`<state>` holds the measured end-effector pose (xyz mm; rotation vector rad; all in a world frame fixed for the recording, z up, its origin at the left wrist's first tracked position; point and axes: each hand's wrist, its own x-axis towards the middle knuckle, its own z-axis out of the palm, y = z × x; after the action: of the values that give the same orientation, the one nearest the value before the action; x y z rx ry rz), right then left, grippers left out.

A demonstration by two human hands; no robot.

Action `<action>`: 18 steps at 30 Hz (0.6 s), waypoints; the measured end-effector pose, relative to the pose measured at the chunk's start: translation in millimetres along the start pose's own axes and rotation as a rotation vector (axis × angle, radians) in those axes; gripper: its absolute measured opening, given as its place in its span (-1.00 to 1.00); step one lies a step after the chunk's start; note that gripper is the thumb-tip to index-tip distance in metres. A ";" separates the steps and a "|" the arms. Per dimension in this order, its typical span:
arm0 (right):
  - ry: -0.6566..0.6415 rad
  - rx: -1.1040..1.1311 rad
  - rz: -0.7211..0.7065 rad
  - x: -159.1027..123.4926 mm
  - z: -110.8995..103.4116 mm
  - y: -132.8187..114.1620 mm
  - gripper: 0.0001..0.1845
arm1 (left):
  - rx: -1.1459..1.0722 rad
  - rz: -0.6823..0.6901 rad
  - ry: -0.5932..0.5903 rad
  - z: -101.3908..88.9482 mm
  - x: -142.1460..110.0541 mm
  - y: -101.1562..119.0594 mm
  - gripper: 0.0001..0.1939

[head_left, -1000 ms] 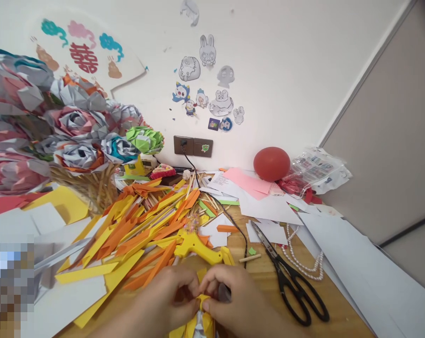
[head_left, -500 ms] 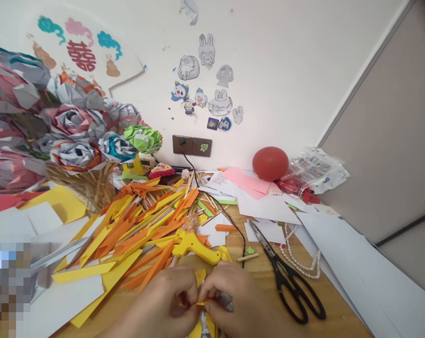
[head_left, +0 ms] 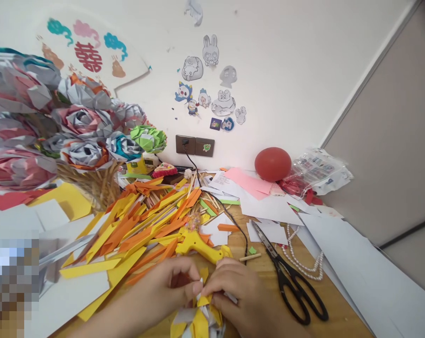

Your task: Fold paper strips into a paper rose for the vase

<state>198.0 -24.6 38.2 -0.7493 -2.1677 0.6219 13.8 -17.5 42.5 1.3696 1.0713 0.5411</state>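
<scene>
At the bottom middle is a folded paper flower [head_left: 198, 321] with yellow and white petals, its lower part cut off by the picture's edge. My left hand [head_left: 175, 287] is closed in a pinch at the flower's upper petals, thumb and forefinger close together. From the other side, my right hand [head_left: 238, 291] pinches a yellow petal, its thumb lower down beside the flower. The two hands' fingertips nearly meet and partly hide the paper between them. Just beyond the hands lies a yellow hot glue gun [head_left: 198, 245].
Orange and yellow folded paper strips [head_left: 127, 225] heap to the left, behind white sheets [head_left: 81, 293]. Black-handled scissors [head_left: 293, 277] and a bead string [head_left: 312, 274] lie right. Paper flowers [head_left: 85, 119] stand back left; a red balloon [head_left: 273, 163] sits by the wall. A black cable [head_left: 233, 220] crosses the table.
My hands have shifted and turned, so more of the flower's yellow and white petals shows beneath them. The left thumb now points up at the petals. The view has swung slightly left.
</scene>
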 end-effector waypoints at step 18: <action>-0.135 -0.034 -0.192 1.6 -5.3 9.7 -0.53 | 0.134 0.157 0.162 3.3 -1.7 4.3 -0.70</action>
<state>204.3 -15.6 36.1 -0.5209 -2.3450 0.5499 16.9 -19.8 46.6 1.5572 1.1528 0.7162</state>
